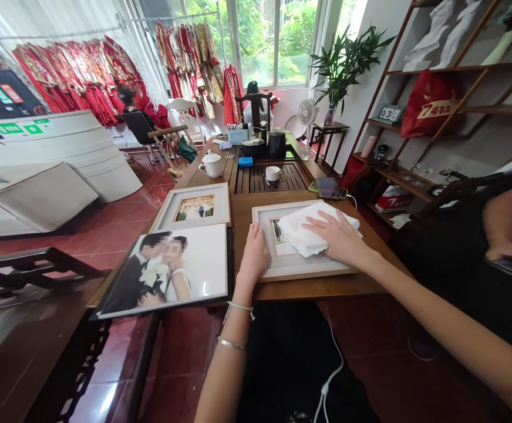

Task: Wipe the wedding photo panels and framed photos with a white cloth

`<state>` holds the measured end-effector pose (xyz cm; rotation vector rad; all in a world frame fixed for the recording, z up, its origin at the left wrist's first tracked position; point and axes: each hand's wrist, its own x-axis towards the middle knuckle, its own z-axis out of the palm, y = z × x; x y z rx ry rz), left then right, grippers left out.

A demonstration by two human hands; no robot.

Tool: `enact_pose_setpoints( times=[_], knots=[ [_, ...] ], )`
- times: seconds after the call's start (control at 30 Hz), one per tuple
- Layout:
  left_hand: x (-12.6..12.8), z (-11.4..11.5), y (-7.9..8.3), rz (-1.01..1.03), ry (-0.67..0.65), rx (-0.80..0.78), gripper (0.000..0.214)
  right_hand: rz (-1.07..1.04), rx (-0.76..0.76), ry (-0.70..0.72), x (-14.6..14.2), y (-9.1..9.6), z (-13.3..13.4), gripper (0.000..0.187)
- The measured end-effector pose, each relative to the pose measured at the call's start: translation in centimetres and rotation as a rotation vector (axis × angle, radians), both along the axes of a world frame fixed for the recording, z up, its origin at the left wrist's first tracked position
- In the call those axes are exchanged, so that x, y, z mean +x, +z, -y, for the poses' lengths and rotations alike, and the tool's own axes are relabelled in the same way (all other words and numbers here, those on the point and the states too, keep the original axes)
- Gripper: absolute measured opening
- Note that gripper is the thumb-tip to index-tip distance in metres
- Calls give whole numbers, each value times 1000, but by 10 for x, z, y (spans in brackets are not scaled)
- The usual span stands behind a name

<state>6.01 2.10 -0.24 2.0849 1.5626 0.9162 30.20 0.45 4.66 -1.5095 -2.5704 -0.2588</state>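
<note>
A picture frame (305, 272) with a pale wood edge lies flat on the wooden table in front of me. My left hand (255, 252) grips its left side, fingers curled round the edge. Spread over a white cloth (300, 228), my right hand (339, 238) presses it flat against the frame's face. The cloth covers most of the small photo inside; only a strip of the photo shows at its left. To the left lie a second framed photo (194, 208) and a large wedding photo panel (172, 267), which overlaps that frame's lower edge.
Farther along the table (242, 205) are a white lidded cup (211, 164), a tea tray (256, 178) with a small cup (272, 173), a blue box (245, 161) and a phone (329, 188) on a cable. A person's hand (505, 249) holds a phone at right.
</note>
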Motion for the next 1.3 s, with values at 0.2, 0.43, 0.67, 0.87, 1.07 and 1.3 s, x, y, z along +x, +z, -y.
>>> enact_pose_setpoints(
  times=[0.2, 0.43, 0.67, 0.87, 1.07, 1.3],
  knots=[
    [1, 0, -2, 12, 4, 9, 59, -39, 175, -67, 9, 1, -50, 55],
    [0, -1, -3, 43, -10, 18, 60, -2, 45, 14, 17, 0, -72, 50],
    [0, -1, -3, 32, 6, 9, 58, -15, -84, 48, 8, 9, -13, 68],
    [1, 0, -5, 32, 10, 42, 59, -66, -72, 15, 10, 14, 76, 63],
    [1, 0, -2, 9, 5, 18, 58, -69, -14, -71, 12, 13, 95, 62],
    [0, 0, 0, 7, 2, 18, 56, -54, -22, -123, 9, 2, 22, 63]
  ],
)
